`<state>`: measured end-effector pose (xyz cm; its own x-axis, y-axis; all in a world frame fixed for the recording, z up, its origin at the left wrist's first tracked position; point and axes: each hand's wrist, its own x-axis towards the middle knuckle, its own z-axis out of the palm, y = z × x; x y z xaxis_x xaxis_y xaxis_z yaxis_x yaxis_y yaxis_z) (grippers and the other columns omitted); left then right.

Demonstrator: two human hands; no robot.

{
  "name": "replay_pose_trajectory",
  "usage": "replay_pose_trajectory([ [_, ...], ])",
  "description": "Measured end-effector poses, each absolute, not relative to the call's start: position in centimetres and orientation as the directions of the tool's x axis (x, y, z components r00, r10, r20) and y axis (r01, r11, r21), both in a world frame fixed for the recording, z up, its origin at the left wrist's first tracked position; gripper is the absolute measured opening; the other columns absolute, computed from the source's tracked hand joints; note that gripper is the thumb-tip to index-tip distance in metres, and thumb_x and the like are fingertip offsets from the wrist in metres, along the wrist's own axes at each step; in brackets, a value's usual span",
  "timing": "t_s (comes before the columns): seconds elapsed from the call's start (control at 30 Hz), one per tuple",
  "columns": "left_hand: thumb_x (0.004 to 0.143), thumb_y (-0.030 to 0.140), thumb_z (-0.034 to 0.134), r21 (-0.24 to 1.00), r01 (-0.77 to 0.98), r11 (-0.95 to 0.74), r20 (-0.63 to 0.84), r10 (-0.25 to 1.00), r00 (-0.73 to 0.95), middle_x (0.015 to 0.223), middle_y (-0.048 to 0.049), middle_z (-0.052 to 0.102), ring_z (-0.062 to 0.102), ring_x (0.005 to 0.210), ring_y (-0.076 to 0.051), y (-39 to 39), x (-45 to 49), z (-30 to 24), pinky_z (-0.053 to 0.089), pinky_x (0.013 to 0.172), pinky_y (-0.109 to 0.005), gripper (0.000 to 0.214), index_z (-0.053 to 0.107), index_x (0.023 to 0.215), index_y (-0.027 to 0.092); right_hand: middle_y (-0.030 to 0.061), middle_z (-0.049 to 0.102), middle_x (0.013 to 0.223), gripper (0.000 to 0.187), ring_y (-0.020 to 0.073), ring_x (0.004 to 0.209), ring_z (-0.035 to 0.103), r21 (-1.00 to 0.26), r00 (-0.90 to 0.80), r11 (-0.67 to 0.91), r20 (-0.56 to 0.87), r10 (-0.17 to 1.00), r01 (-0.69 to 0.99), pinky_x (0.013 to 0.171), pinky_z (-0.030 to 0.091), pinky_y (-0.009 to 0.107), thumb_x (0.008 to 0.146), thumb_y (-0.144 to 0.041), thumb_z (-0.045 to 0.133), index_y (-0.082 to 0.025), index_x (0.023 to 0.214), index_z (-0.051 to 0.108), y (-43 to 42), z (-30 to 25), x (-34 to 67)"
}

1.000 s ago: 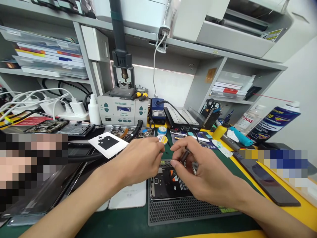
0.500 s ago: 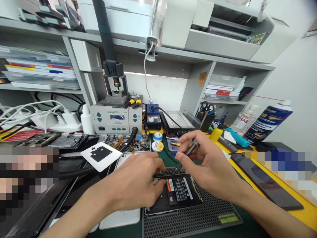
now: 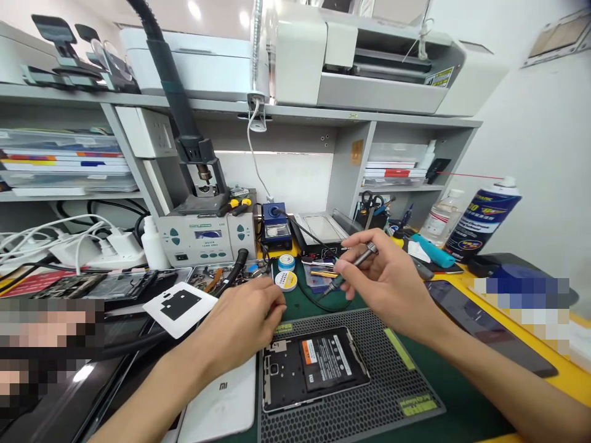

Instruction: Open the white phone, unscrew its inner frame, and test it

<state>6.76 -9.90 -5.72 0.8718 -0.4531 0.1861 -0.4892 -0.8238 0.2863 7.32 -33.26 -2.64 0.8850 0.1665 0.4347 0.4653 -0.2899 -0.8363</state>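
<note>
My right hand (image 3: 385,277) grips a screwdriver (image 3: 353,267) with a dark grey shaft, its tip angled down to the left above the green mat. My left hand (image 3: 252,314) is closed, thumb and fingers curled together beside the far-left corner of an opened tablet (image 3: 289,381); whatever its fingertips may hold is hidden. The tablet lies flat on a black honeycomb pad (image 3: 388,394), its inside facing up. A black battery (image 3: 327,362) with an orange label fills its right part, and a camera module shows on the left. Neither hand appears to touch the tablet.
Left of the pad lies a white back cover (image 3: 221,400). A white card (image 3: 180,307) rests behind my left forearm. Two small round tins (image 3: 285,280), a soldering station (image 3: 210,237) and a spray can (image 3: 482,218) stand farther back. A dark screen (image 3: 489,329) lies at right.
Both hands have lifted away from the tablet, leaving its left part uncovered. The screwdriver tip has left the tablet's far edge. The camera view has tilted upward and shifted right.
</note>
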Motion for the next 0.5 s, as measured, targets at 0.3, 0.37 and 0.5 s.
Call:
replay_pose_trajectory([
  [0.3, 0.094, 0.02, 0.044, 0.107, -0.504, -0.857, 0.091, -0.497, 0.863, 0.093, -0.0066, 0.068, 0.066, 0.081, -0.023, -11.7, 8.8, -6.1, 0.044, 0.065, -0.034, 0.025, 0.068, 0.092, 0.02, -0.0015, 0.059, 0.082, 0.026, 0.0147, 0.059, 0.066, -0.885, 0.939, -0.314, 0.32, 0.127, 0.345, 0.05, 0.058, 0.028, 0.092, -0.034, 0.067, -0.022, 0.106, 0.049, -37.2, -4.9, 8.2],
  [0.37, 0.094, 0.019, 0.043, 0.092, -0.506, -0.858, 0.075, -0.5, 0.863, 0.094, -0.0063, 0.068, 0.066, 0.081, -0.023, -12.0, 9.0, -5.9, 0.044, 0.066, -0.034, 0.025, 0.068, 0.092, 0.021, -0.0012, 0.06, 0.084, 0.022, 0.0149, 0.061, 0.066, -0.884, 0.935, -0.31, 0.309, 0.173, 0.349, 0.052, 0.058, 0.028, 0.094, -0.032, 0.064, -0.023, 0.107, 0.049, -37.3, -5.4, 8.1],
  [0.5, 0.095, 0.02, 0.043, 0.081, -0.507, -0.858, 0.049, -0.504, 0.862, 0.093, -0.0058, 0.068, 0.066, 0.082, -0.024, -12.6, 9.1, -5.9, 0.043, 0.065, -0.035, 0.024, 0.067, 0.09, 0.021, 0.0007, 0.062, 0.088, 0.015, 0.0148, 0.065, 0.064, -0.838, 0.9, -0.345, 0.34, 0.274, 0.422, 0.056, 0.057, 0.03, 0.098, -0.03, 0.058, -0.023, 0.108, 0.049, -37.3, -6.2, 7.7],
])
